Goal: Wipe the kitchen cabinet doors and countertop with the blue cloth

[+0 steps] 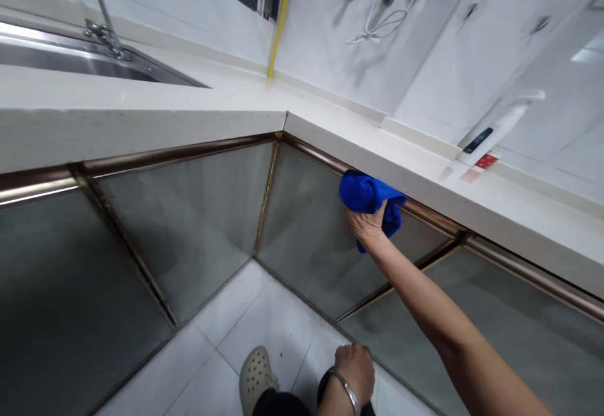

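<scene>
A bunched blue cloth (361,192) is in my right hand (370,222), pressed against the bronze-coloured metal rail (427,218) just under the counter edge. The fingers are wrapped in the cloth and mostly hidden by it; one fold hangs down over the grey cabinet panel (309,233). Low in the picture, my left hand (355,369) is curled into a fist near my dark-clad knee, with a silver bangle at the wrist. Nothing shows in that fist, and it is apart from the cabinet.
A white countertop (245,92) bends at a corner above the panels. At left is a steel sink (155,76) with a tap (106,38). A white upright device (493,133) and a yellow hose (280,22) stand by the wall. My clog (256,372) rests on the tiles.
</scene>
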`<state>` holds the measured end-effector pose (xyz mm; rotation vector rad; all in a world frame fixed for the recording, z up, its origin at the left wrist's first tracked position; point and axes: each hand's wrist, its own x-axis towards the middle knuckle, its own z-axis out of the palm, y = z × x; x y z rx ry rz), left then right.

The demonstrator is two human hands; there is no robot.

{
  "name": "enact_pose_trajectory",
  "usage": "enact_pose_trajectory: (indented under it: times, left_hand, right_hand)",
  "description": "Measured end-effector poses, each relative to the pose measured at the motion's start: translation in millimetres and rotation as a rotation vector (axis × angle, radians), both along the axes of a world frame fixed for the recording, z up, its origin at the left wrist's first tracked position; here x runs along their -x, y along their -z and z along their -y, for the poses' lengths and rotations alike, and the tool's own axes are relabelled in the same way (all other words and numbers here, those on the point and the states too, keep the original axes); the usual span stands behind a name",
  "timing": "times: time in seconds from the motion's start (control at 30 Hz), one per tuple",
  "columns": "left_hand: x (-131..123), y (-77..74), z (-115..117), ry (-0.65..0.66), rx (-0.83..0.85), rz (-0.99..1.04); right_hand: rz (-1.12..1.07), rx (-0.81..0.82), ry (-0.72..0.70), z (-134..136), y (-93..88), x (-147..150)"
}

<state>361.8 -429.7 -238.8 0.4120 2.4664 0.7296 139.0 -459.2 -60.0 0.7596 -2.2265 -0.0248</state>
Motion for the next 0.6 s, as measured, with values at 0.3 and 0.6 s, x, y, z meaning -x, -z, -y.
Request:
enact_pose_trajectory:
  times: [0.3,0.6]
  left_hand:
    - [-6,18.9,-18,0.058,-0.002,0.024]
    - [5,20.6,0,-0.055,-0.071,0.082]
  right_hand:
    - [0.024,-0.008,-0.033,65,2.1,23]
    - [0.169,-0.101,-0.060,148,-3.4,75]
